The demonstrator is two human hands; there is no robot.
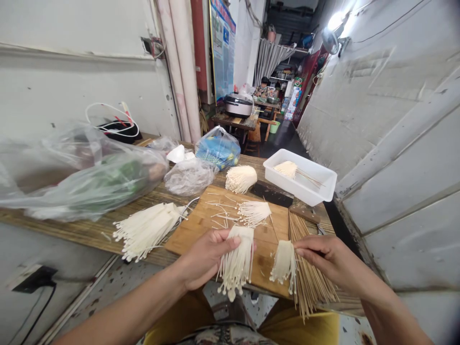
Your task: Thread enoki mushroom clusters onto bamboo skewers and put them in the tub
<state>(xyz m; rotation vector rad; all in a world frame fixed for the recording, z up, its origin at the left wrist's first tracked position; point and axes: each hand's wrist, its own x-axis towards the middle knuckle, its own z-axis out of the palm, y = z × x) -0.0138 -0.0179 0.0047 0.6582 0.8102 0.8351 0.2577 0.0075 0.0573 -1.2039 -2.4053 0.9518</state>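
Observation:
A flat bunch of enoki mushrooms (237, 258) hangs caps-down from my left hand (206, 254), pinched between thumb and fingers over the front of the wooden cutting board (196, 235). My right hand (323, 254) is closed at the edge of a smaller enoki bunch (283, 261), its fingertips pinching that bunch's upper right corner. A thin stick runs up from near this bunch toward a fanned enoki portion (254, 212) on the board; whether it pierces either one I cannot tell. Loose enoki strands (223, 211) lie around the fanned portion.
Bamboo skewers (309, 268) lie right of the board. A larger enoki pile (149, 227) is at left, an uncut clump (240, 178) behind. A white tray (305, 184) holds skewered enoki. A dark knife blade (272, 193) lies behind the board; plastic bags (108, 177) crowd the left.

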